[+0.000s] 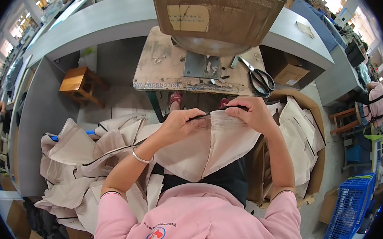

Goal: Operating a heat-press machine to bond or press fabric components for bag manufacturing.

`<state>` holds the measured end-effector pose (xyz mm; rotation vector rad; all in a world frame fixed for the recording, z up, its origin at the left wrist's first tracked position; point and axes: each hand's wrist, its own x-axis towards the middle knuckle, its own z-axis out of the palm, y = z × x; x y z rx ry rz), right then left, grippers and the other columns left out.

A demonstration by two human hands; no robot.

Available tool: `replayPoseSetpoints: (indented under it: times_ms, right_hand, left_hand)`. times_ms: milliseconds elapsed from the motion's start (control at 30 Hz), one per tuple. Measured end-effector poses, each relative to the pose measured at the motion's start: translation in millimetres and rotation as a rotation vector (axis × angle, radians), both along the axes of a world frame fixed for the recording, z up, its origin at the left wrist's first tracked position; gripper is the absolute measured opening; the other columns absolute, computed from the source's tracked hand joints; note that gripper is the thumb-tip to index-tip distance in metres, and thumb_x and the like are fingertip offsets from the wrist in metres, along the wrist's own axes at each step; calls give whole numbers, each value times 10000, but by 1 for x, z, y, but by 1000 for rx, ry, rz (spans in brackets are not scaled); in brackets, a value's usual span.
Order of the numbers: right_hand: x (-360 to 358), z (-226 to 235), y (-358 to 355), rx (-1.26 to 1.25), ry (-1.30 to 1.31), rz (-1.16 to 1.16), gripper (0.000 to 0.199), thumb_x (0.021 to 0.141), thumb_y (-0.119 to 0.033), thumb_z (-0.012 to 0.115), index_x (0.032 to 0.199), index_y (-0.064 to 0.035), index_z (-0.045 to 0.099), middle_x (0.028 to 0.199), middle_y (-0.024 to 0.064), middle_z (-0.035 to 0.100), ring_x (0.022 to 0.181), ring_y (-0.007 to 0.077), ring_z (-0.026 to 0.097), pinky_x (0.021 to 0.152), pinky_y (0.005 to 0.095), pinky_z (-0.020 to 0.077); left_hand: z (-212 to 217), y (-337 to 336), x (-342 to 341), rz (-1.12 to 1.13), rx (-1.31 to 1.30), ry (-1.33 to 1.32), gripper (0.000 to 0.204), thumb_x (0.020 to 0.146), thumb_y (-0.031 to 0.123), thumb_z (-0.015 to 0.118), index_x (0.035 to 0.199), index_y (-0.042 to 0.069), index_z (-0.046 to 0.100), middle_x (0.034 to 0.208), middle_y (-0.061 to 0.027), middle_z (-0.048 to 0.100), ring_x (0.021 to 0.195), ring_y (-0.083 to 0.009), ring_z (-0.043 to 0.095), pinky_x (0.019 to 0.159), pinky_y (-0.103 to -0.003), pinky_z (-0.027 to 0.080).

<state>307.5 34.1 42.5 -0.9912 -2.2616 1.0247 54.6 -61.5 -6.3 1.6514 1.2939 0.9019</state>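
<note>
A beige fabric piece [183, 156] with a black-bound top edge and a seam down its middle hangs over my lap. My left hand [183, 124] pinches its dark edge left of the seam. On the other side of the seam my right hand [254, 116] grips the same edge, thumb and fingers pressed together. Just beyond my hands stands a worn work table [153, 68]. Black-handled scissors [261, 80] lie at its right side, and a metal plate [195, 66] is set in its top among small scraps.
A heap of beige fabric pieces [74, 178] lies at my left. At my right stands a cardboard box [321, 142] filled with similar pieces. A brown machine housing [225, 15] overhangs the table. Farther out are a wooden stool [76, 80] and a blue plastic crate [347, 210].
</note>
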Motion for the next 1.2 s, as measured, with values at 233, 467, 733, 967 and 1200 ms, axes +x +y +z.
replayPoseSetpoints:
  times_ms: [233,467,733,967,1200]
  right_hand:
    - [-9,0,28,-55,69,-85,216,875,-144,755,1039,-5,733,815,52,704,727,89,600,710,251,492]
    - [-32,-1,71,293,-1,-131,203,894,-193,718,1016,-33,745,876,127,723,758,248,675,710,340,512]
    - [-44,-19,107,281,8,-193,205,883,-224,709,1001,-67,766,890,169,718,823,374,664,730,409,513]
    - [-43,-24,114,321,88,-178,173,882,-190,710,1010,-87,766,867,168,717,812,375,666,725,403,513]
    - [-42,-18,114,379,121,-182,188,862,-178,726,1035,-117,767,916,141,733,817,365,674,729,394,518]
  left_hand:
    - [36,46,-10,76,183,105,233,948,182,677,1084,0,729,907,-133,747,770,-157,672,733,-305,519]
    - [47,98,-25,127,286,261,265,946,217,663,1067,-11,729,922,-185,735,780,-272,696,735,-343,520]
    - [38,136,-36,205,157,223,250,943,219,685,1035,-6,743,824,-74,738,729,-119,623,717,-296,501]
    - [42,138,-36,227,98,72,203,900,181,703,1017,22,751,852,-97,733,751,-191,647,700,-323,496]
    - [40,145,-38,264,231,14,198,869,149,710,1033,49,759,873,-125,750,759,-210,661,697,-339,499]
